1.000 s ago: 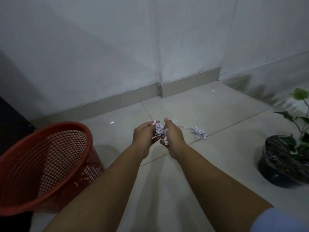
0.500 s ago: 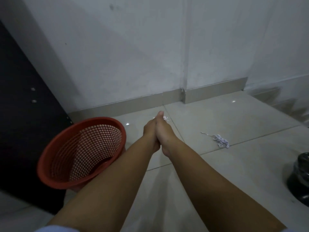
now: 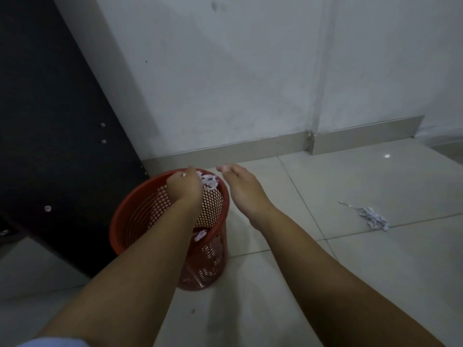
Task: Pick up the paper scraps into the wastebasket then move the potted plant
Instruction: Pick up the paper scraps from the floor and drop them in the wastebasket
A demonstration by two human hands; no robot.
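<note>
Over the wastebasket (image 3: 125,216) now, hands apart: left fingers (image 3: 184,174) loosely around scraps (image 3: 209,182), right fingers (image 3: 226,168) spread, empty.

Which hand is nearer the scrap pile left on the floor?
Right. The right hand is beside the wastebasket, nearer the pile; the left hand is over the basket.

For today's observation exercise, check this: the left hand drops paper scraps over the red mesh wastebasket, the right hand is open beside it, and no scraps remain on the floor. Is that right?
Not quite. The head view shows a clump of paper scraps on the floor tiles to the right. The rest holds: the left hand is over the red mesh wastebasket, and the right hand is open beside it.
</note>
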